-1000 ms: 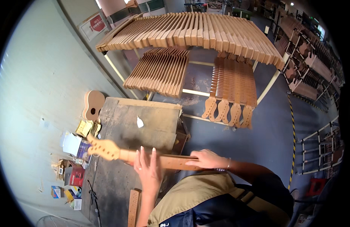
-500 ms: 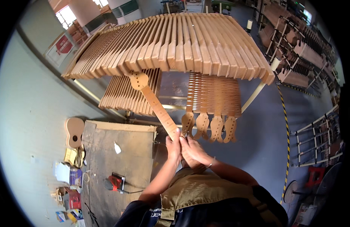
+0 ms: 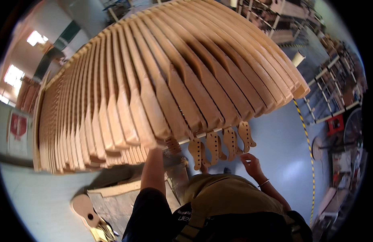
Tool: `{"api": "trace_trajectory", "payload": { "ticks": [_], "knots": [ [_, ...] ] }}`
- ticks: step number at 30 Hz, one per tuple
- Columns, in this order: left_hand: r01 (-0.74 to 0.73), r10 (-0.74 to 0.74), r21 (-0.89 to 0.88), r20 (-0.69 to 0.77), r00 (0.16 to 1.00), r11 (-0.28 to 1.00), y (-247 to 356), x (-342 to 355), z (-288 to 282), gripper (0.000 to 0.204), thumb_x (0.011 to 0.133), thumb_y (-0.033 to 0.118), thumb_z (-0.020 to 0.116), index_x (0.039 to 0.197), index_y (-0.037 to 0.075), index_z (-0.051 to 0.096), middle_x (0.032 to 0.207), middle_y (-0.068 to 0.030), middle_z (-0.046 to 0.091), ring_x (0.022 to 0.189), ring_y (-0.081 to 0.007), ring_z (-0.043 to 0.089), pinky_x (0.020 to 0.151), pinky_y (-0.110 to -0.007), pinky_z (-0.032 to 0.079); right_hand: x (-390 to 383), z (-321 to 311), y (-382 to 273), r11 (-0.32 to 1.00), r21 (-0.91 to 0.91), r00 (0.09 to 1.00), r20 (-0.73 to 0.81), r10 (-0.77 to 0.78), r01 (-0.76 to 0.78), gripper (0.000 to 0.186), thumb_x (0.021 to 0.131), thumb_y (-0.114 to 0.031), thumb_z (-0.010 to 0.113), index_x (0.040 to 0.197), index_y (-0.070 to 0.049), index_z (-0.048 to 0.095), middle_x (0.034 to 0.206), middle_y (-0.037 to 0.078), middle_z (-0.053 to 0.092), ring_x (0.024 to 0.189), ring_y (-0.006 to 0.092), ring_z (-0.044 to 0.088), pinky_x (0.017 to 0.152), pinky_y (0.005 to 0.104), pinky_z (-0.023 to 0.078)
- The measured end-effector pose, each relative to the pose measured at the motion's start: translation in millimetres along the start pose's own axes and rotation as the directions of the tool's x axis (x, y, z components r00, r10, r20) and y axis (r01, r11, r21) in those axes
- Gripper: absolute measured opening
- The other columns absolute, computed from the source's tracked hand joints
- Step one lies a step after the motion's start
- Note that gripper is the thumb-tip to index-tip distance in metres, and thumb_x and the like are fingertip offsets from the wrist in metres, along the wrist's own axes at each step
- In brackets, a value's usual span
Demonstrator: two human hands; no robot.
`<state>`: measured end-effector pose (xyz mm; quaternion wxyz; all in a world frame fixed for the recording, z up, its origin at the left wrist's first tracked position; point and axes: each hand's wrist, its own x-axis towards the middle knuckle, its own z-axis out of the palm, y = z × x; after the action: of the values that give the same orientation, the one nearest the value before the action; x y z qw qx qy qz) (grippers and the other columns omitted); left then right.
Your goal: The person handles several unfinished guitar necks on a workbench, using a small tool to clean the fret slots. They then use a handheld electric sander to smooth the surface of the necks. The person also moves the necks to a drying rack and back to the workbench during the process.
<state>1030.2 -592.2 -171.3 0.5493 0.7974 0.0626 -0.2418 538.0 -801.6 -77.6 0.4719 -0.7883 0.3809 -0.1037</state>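
My left forearm reaches up beneath the top tier of guitar necks, which hides the left hand and anything in it. My right hand is low at the right, its fingers loosely curled and apart, with nothing seen in them. It is nearest the guitar headstocks that hang in a row below the top tier, just under the rightmost headstock. These headstocks have dark peg holes; the necks behind them are mostly covered by the tier above.
A workbench stands at the lower left, with a guitar-shaped wooden body beside it against the wall. A standing fan, a red crate and pipe racks line the right side, beyond yellow-black floor tape.
My hands have parted: the left has gone under the top tier, the right has moved rightward. The guitar neck both hands held is now out of sight. My view is closer to the rack.
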Motion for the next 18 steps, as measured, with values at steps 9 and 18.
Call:
{"api": "trace_trajectory", "payload": {
  "ticks": [9,18],
  "knots": [
    [0.014,-0.023,0.128,0.070,0.997,0.992,-48,69,28,0.060,0.094,0.046,0.079,0.120,-0.005,0.064,0.114,-0.0188,0.068,0.104,-0.0266,0.064,0.094,-0.041,0.051,-53,-9,14,0.965,-0.149,0.974,-0.096,0.206,-0.218,0.013,0.097,-0.008,0.071,0.108,-0.002,0.072,0.101,0.014,0.074,0.091,0.0290,0.075,0.075,0.0386,0.063],
    [-0.069,0.062,0.174,0.045,0.997,0.982,-53,78,42,0.059,0.096,0.048,0.076,0.116,-0.006,0.064,0.112,-0.0207,0.067,0.103,-0.0294,0.063,0.094,-0.044,0.050,-47,-6,-3,0.940,-0.276,0.979,-0.079,0.187,-0.202,0.017,0.093,-0.009,0.073,0.109,-0.005,0.072,0.099,0.015,0.072,0.093,0.0327,0.071,0.083,0.0439,0.058]
  ]
}}
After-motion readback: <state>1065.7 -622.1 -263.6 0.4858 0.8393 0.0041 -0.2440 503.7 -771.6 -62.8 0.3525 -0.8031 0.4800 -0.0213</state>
